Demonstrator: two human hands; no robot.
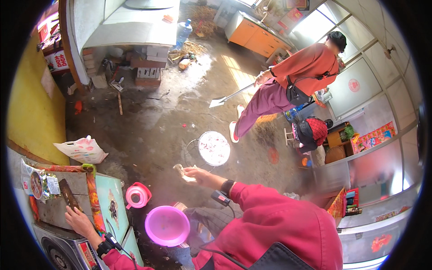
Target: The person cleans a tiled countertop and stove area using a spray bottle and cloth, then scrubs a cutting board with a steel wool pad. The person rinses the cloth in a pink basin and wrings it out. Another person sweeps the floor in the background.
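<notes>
At the left, my left hand (pixel 79 221) has its fingers at the lower end of a long dark flat strip (pixel 69 195). The strip lies over the grey top of a pale green cabinet (pixel 113 206), and its far end points away from me. My right hand (pixel 197 177) is held out in mid-air, its fingers closed around a small crumpled pale cloth (pixel 179 170). Below and left of that hand, a purple plastic basin (pixel 167 226) stands by my legs. A pink thermos flask (pixel 137 195) is on the floor between the basin and the cabinet.
A gas stove (pixel 60 251) adjoins the cabinet; food packages (pixel 42 185) lie on its far end. A round stool (pixel 214 148) stands ahead. Another person (pixel 297 77) holds a long-handled dustpan (pixel 219 101). A seated child (pixel 310 133) is at right. A plastic bag (pixel 82 149) rests near the yellow door.
</notes>
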